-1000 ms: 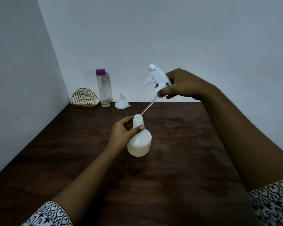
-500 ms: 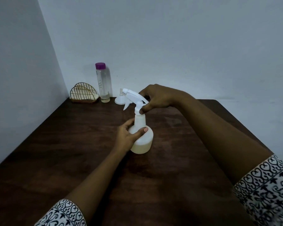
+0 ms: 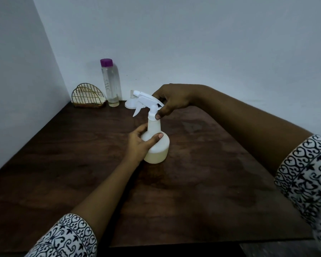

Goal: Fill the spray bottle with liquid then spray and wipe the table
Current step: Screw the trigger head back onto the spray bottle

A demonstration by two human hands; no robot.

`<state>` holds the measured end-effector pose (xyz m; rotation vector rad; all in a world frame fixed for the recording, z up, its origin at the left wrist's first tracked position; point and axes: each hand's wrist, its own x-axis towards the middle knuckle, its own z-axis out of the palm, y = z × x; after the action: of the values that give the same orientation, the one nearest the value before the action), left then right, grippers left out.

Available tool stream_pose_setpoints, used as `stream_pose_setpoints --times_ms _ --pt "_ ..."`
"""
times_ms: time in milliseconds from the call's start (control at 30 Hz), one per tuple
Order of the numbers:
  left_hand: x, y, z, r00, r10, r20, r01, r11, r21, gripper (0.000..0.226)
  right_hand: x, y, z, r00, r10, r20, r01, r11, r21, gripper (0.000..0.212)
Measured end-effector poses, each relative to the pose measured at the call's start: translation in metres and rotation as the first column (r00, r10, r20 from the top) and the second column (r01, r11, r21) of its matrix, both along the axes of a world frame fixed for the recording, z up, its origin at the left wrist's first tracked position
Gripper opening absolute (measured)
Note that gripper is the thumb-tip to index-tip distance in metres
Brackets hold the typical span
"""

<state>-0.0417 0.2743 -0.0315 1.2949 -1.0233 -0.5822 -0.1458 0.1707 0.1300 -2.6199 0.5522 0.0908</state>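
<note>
A white spray bottle (image 3: 158, 149) stands upright in the middle of the dark wooden table (image 3: 202, 182), with pale yellowish liquid in its lower part. My left hand (image 3: 140, 143) wraps around the bottle's shoulder and neck. The white trigger head (image 3: 146, 101) sits on top of the neck, nozzle pointing left. My right hand (image 3: 171, 100) pinches the head at its collar, thumb on the screw cap. The dip tube is hidden inside the bottle.
At the back left against the wall stand a clear bottle with a purple cap (image 3: 110, 83), almost empty, a gold wire holder (image 3: 89, 99) with cloth in it, and a white funnel (image 3: 131, 102) partly hidden behind the trigger head. Walls close the left and back sides.
My right hand lowered the trigger head from up in the air, its tube sliding into the bottle, and the head now sits on the neck. My left hand kept its hold.
</note>
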Motion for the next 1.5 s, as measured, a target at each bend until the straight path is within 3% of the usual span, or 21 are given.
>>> stream_pose_setpoints --times_ms 100,200,400,600,733,967,1133,1300,1500 --pt "0.000 0.000 0.001 1.000 0.002 0.005 -0.002 1.000 0.003 0.035 0.001 -0.003 0.000 1.000 -0.009 -0.024 0.012 0.992 0.125 0.024" --pt "0.001 -0.002 -0.002 1.000 0.013 -0.012 -0.013 1.000 0.004 0.035 0.001 -0.004 -0.003 1.000 -0.006 -0.024 0.010 0.988 0.154 0.026" --pt "0.001 -0.005 -0.004 0.999 0.018 -0.043 -0.018 1.000 -0.005 0.035 -0.006 0.000 -0.021 0.987 -0.097 0.129 0.072 0.980 0.185 0.022" --pt "0.000 -0.002 -0.003 0.999 0.012 -0.041 -0.013 1.000 -0.025 0.030 -0.001 0.010 -0.037 0.935 -0.222 0.275 0.230 0.973 0.004 0.040" --pt "0.001 -0.004 -0.004 0.999 0.022 -0.046 -0.024 0.999 -0.041 0.038 0.007 0.016 -0.052 0.889 -0.283 0.360 0.376 0.900 -0.222 0.045" --pt "0.001 -0.004 -0.004 0.999 -0.003 -0.055 -0.001 0.998 -0.071 0.033 0.006 0.031 -0.072 0.764 -0.340 0.548 0.518 0.830 -0.206 0.047" --pt "0.000 -0.004 -0.006 0.996 -0.003 -0.092 -0.004 0.997 -0.078 0.036 -0.001 0.030 -0.072 0.760 -0.330 0.560 0.462 0.880 -0.108 0.039" --pt "0.001 -0.005 -0.006 0.996 0.011 -0.084 -0.015 0.999 -0.051 0.030 -0.011 0.025 -0.060 0.863 -0.249 0.440 0.263 0.964 0.029 0.032" --pt "-0.001 -0.004 -0.005 0.997 0.022 -0.078 -0.025 0.999 -0.043 0.028 -0.016 0.003 -0.061 0.911 -0.224 0.346 0.148 0.961 0.232 0.033"
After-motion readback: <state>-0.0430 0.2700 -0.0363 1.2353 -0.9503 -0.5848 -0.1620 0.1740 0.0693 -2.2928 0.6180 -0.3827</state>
